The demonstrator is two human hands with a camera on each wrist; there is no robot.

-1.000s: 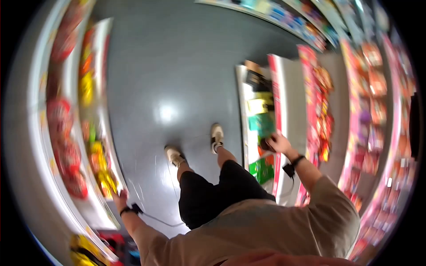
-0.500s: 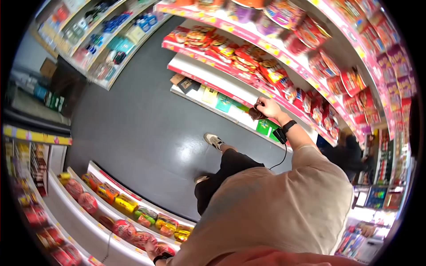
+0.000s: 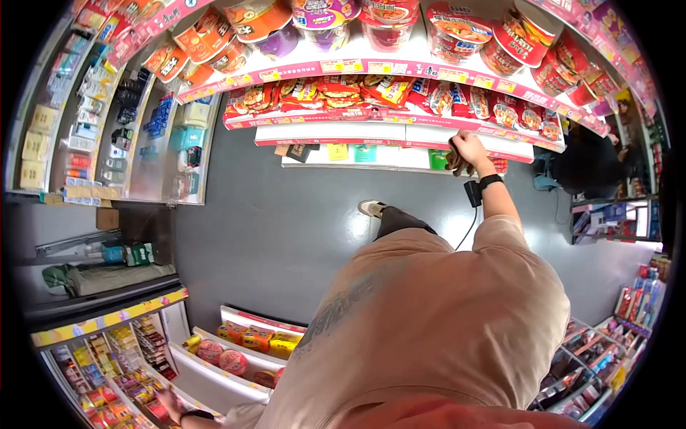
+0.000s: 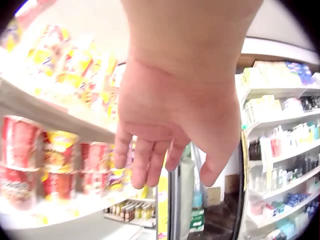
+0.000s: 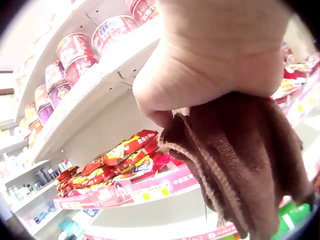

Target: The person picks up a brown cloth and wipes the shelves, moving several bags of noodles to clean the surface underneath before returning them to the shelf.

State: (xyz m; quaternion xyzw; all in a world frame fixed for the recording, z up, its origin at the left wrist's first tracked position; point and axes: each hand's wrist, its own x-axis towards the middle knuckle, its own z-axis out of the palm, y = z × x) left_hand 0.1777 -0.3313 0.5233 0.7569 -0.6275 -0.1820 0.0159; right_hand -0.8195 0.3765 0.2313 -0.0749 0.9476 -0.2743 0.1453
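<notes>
My right hand point(image 3: 470, 149) grips a folded brown cloth point(image 5: 245, 155) with pale stitched edges, which hangs down below the fingers. In the head view this hand is in front of the low white shelf point(image 3: 329, 134), just under a row of red noodle packets point(image 5: 120, 157). My left hand point(image 4: 180, 110) hangs with loose, slightly bent fingers and holds nothing. It is low at the left in the head view, beside shelves of small packaged goods; in its wrist view, stacked noodle cups point(image 4: 60, 155) stand on a shelf to the left.
Noodle bowls point(image 3: 457, 32) line the shelf above the packets. Shelves of bottles and boxes point(image 3: 161, 121) stand at the left. Behind me is a low rack with noodle bowls point(image 3: 232, 362). A person in dark clothing point(image 3: 586, 164) is at the right, past the shelf end.
My body has turned to face the noodle shelves. The brown cloth stays in my right hand, along the low shelf. My left hand has moved away from the bowls on the low rack.
</notes>
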